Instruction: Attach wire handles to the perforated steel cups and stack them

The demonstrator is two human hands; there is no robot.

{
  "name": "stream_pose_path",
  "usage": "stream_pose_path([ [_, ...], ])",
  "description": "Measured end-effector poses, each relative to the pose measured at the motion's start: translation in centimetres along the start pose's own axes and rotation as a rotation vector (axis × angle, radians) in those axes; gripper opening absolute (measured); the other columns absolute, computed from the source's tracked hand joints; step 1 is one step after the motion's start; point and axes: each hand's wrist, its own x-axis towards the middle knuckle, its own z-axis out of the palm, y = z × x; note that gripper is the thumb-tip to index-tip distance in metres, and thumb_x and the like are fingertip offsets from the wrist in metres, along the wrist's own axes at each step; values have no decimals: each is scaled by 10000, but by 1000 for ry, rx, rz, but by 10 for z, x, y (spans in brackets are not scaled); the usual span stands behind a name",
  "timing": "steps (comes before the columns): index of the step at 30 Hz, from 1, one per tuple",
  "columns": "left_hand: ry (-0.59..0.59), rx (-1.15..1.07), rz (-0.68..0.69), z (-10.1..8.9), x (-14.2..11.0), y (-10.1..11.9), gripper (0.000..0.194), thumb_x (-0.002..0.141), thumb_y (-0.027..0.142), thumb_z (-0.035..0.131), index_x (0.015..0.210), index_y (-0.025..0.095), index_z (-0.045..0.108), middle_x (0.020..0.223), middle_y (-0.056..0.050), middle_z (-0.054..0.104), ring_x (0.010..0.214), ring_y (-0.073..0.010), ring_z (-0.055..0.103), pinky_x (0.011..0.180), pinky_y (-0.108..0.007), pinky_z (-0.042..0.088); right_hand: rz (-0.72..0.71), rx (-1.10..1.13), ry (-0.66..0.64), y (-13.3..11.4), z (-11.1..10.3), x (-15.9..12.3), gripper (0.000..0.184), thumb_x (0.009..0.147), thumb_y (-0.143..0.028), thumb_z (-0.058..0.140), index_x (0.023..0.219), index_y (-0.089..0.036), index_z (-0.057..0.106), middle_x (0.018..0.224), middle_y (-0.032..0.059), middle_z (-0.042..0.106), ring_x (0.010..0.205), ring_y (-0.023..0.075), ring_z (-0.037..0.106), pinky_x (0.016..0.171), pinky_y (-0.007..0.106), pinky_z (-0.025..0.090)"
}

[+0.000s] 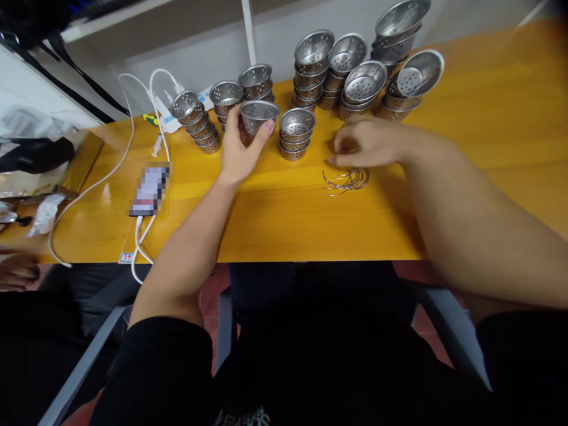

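Observation:
My left hand [239,148] grips a perforated metal cup [258,112], thumb on its near side and fingers round its left. The cup is in front of a stack of similar cups. To its right stands a short stack of perforated cups [296,133], touched by neither hand. My right hand [366,142] is over the table, just above a small heap of thin curved metal wires [348,179]. Its fingers are bent, with a gap between them and the thumb, and I see nothing held there.
Several stacks of perforated cups [313,53] line the back of the yellow table [302,225]. At left lie a phone [149,189] with white cables [128,139], a yellow-handled tool [151,119] and a cardboard box [82,160]. Another person's hand [18,271] is at the left edge.

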Motion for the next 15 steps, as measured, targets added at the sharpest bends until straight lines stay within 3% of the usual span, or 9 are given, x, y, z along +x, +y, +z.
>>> stream_pose_path([
  [2, 5, -34, -40, 2, 0, 2, 894, 1181, 1035, 578, 1839, 445, 445, 1691, -137, 774, 1547, -328, 845, 1398, -592, 685, 20, -33, -60, 5, 2, 2, 396, 1089, -642, 973, 1041, -295, 788, 1138, 156, 790, 1094, 403, 747, 1137, 644, 690],
  [5, -10, -48, -63, 3, 0, 8, 1021, 1127, 1087, 614, 1899, 462, 374, 1742, -148, 762, 1608, -345, 833, 1413, -620, 695, 89, -42, 112, -2, 6, 1, 371, 1163, -613, 910, 1273, -267, 835, 1347, 211, 849, 1262, 450, 802, 1232, 672, 680],
  [7, -18, -48, -61, 5, -1, 8, 1070, 1108, 1103, 625, 1932, 487, 329, 1777, -155, 745, 1646, -357, 818, 1415, -641, 703, 77, 30, 260, -16, 11, 1, 547, 1227, -618, 832, 1566, -190, 810, 1591, 288, 814, 1401, 470, 814, 1337, 666, 652],
  [9, -11, -53, -54, 7, -2, 6, 1080, 1097, 1105, 643, 1942, 513, 321, 1795, -153, 740, 1648, -362, 819, 1411, -654, 711, -15, 155, 338, -31, 19, 2, 793, 1264, -673, 764, 1849, -145, 676, 1827, 314, 709, 1494, 464, 809, 1397, 643, 642],
  [11, 9, -72, -42, 9, -1, 5, 1055, 1094, 1095, 667, 1926, 523, 364, 1775, -145, 757, 1607, -364, 842, 1400, -663, 719, -114, 267, 371, -45, 27, 5, 933, 1258, -821, 722, 1977, -238, 605, 1949, 232, 651, 1576, 475, 780, 1415, 646, 653],
  [13, 25, -91, -42, 9, 0, 8, 1026, 1095, 1084, 684, 1909, 518, 418, 1755, -138, 773, 1570, -366, 860, 1396, -666, 726, -169, 331, 398, -55, 35, 9, 996, 1206, -978, 695, 1974, -347, 636, 1948, 150, 682, 1617, 505, 763, 1410, 698, 669],
  [15, 26, -102, -55, 9, 1, 15, 1017, 1090, 1078, 701, 1906, 520, 458, 1754, -133, 779, 1566, -371, 864, 1400, -661, 730, -184, 342, 420, -61, 41, 12, 1020, 1188, -1026, 665, 1963, -364, 649, 1907, 148, 722, 1602, 524, 783, 1396, 755, 675],
])
